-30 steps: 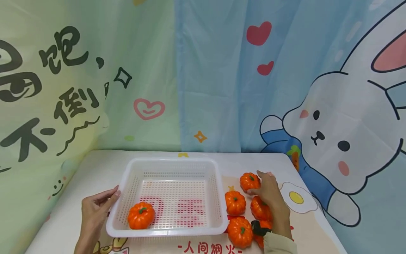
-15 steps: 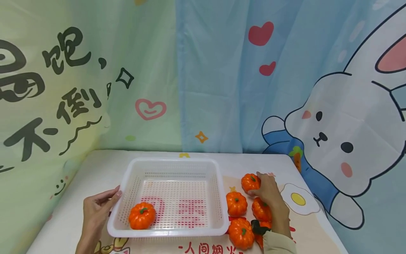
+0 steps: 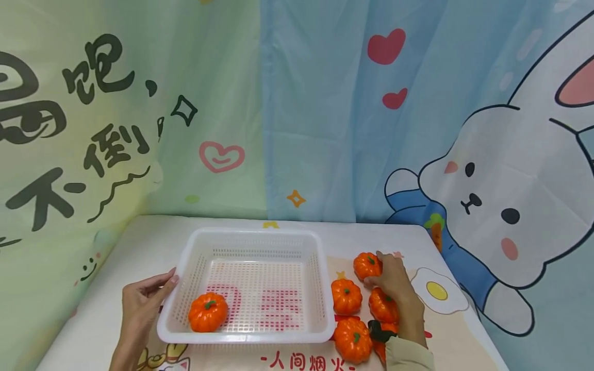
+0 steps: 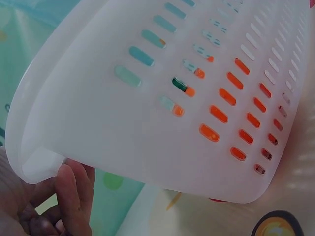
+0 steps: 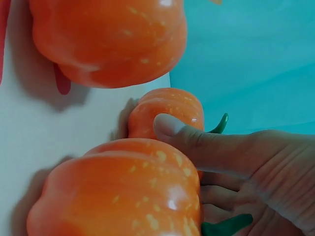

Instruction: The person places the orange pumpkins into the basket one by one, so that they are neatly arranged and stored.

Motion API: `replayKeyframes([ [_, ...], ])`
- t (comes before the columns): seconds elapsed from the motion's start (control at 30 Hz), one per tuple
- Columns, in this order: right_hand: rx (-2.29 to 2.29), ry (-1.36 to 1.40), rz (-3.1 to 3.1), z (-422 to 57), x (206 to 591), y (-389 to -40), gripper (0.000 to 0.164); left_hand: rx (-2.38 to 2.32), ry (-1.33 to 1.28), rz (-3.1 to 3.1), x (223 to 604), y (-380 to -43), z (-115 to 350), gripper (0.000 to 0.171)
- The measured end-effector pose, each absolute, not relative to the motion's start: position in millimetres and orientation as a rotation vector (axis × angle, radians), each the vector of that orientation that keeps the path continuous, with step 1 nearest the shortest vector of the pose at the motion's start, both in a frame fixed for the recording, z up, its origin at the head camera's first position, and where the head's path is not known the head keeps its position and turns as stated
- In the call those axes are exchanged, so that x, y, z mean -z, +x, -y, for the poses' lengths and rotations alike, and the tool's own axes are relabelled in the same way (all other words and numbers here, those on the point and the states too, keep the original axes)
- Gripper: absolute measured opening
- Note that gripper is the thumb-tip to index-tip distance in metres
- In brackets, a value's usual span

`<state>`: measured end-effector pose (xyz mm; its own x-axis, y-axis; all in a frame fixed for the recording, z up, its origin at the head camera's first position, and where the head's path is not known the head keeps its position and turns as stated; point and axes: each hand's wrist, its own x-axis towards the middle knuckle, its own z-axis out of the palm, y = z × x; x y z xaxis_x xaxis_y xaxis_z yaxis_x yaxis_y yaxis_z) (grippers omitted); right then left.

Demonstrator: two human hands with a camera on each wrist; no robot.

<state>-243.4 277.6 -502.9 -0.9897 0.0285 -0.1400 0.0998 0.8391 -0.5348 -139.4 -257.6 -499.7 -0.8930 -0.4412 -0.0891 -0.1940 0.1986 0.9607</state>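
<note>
My left hand [image 3: 141, 304] grips the left rim of a white plastic basket [image 3: 246, 338], its fingers [image 4: 74, 196] curled under the lip in the left wrist view. Inside the basket, at the near left, sits one orange toy pumpkin [image 3: 208, 312]. To the right of the basket, my right hand [image 3: 396, 281] holds the farthest pumpkin [image 3: 366, 266] on the table, with the thumb [image 5: 197, 142] against its side in the right wrist view. Below that hand lie more pumpkins, one of them [image 3: 382, 305] partly covered by the wrist.
Beside the basket's right wall stand two pumpkins, one mid-table [image 3: 346, 297] and one nearer [image 3: 352, 340]. A dark green stalk [image 3: 380, 332] shows by the right sleeve. The white table [image 3: 130, 247] carries a printed mat [image 3: 450, 335]; a cartoon curtain [image 3: 306, 113] hangs behind.
The head view has shifted slightly. Both hands, the basket and the pumpkins keep their places, with the right hand still at the far pumpkin.
</note>
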Motion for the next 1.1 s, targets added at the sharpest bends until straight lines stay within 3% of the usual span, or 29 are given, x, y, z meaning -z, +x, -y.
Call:
replayKeyframes([
  [0.57,0.883,0.083,-2.904,-282,504,-245,0.086,1.745,0.619,2.282,497,-146,256,0.04],
  [1.1,0.894,0.016,-2.924,-270,480,-231,0.085,1.762,0.643,2.271,500,-141,258,0.044],
])
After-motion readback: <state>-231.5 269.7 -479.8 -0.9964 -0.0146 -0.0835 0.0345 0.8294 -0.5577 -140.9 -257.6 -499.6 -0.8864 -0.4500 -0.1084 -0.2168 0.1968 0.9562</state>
